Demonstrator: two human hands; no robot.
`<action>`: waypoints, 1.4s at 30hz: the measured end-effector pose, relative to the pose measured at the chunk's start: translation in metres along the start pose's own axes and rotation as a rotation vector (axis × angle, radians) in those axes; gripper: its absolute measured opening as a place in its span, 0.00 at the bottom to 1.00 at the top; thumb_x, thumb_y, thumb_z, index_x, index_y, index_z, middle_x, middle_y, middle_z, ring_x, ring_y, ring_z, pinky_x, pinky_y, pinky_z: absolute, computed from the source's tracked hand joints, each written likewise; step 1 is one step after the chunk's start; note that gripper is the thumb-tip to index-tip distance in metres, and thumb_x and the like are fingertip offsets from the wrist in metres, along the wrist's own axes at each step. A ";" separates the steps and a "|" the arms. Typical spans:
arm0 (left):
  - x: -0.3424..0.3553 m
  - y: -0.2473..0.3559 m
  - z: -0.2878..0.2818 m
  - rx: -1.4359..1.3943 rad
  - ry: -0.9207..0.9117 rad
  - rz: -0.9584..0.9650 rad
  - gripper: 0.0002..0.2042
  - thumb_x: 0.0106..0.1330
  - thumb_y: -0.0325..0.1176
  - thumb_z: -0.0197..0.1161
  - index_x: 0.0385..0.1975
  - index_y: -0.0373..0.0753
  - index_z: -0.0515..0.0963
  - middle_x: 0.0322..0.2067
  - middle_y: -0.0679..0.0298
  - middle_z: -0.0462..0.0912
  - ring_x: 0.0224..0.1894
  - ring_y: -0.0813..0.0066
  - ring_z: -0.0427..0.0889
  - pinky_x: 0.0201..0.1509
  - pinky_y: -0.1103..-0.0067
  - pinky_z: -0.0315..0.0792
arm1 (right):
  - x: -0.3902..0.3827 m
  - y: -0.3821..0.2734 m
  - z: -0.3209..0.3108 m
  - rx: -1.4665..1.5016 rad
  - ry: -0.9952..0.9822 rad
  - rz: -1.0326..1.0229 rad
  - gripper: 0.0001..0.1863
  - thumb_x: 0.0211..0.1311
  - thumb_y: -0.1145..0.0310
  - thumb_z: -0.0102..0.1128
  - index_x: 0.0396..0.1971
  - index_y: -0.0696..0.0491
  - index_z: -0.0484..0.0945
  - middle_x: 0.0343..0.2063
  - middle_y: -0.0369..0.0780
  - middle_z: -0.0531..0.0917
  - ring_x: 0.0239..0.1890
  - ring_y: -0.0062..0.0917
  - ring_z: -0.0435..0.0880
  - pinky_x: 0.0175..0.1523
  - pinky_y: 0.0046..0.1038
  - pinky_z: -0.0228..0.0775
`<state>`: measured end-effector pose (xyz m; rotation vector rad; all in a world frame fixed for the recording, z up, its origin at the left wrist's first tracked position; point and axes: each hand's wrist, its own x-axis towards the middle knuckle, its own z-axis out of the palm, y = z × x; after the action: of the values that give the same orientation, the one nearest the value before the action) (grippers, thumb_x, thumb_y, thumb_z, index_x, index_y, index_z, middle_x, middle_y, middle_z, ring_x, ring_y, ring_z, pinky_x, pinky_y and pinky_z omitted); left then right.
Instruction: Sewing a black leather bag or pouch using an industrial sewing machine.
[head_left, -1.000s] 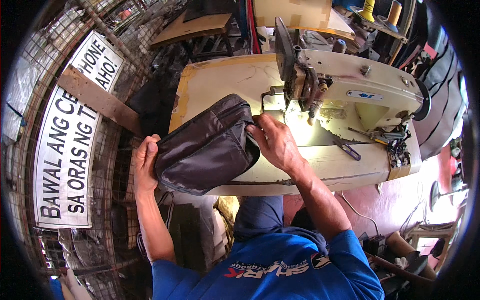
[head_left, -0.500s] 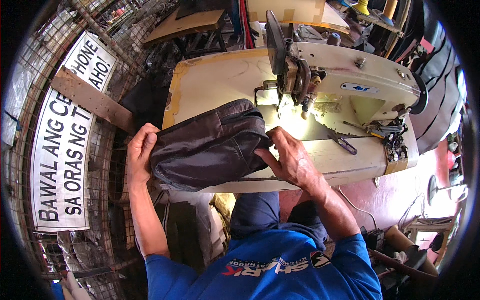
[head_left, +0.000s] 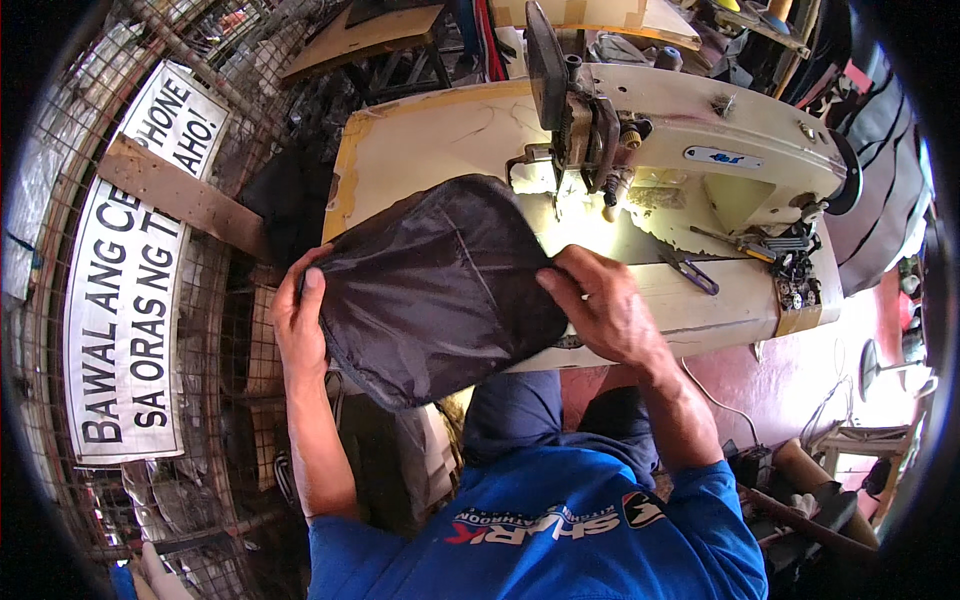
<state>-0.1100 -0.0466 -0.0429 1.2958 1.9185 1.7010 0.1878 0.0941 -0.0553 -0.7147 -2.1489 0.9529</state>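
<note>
Dark nylon bag piece (head_left: 435,285) lies on the sewing machine (head_left: 690,165) table, just left of its needle. Left hand (head_left: 298,320) and right hand (head_left: 605,310) clamp opposite edges. The slippery overhang could slide off. Half a second ago it looked more bunched; now it is flatter.

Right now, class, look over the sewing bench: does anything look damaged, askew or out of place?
Mostly tidy. The cream wooden machine table has worn, chipped edges at its left end. The dark shiny fabric bag panel hangs partly off the table's front edge, supported by the left hand and right hand. Small dark snips lie loose by the cream sewing machine.
</note>
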 end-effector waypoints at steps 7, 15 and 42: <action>0.049 -0.048 0.020 0.479 -0.484 -0.087 0.19 0.69 0.39 0.62 0.53 0.30 0.78 0.51 0.56 0.80 0.55 0.66 0.78 0.62 0.75 0.68 | -0.008 0.030 0.015 -0.230 -0.082 0.245 0.14 0.68 0.61 0.56 0.38 0.59 0.71 0.21 0.53 0.79 0.30 0.53 0.80 0.36 0.46 0.70; 0.075 -0.024 0.078 0.619 -0.658 0.309 0.12 0.69 0.35 0.60 0.44 0.32 0.81 0.37 0.56 0.81 0.42 0.59 0.81 0.46 0.70 0.73 | -0.053 0.002 0.036 -0.195 0.090 0.361 0.22 0.67 0.61 0.61 0.52 0.60 0.67 0.15 0.47 0.77 0.19 0.43 0.81 0.26 0.39 0.71; -0.012 0.023 0.032 0.738 -0.906 0.553 0.31 0.37 0.33 0.79 0.47 0.39 0.81 0.56 0.60 0.76 0.65 0.58 0.69 0.69 0.60 0.61 | -0.105 0.045 0.016 -0.173 0.278 0.117 0.21 0.54 0.80 0.63 0.51 0.55 0.78 0.33 0.46 0.78 0.31 0.42 0.79 0.37 0.37 0.75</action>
<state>-0.0704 -0.0365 -0.0353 2.4538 1.6681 0.2588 0.2500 0.0402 -0.1356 -1.0049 -1.9754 0.6846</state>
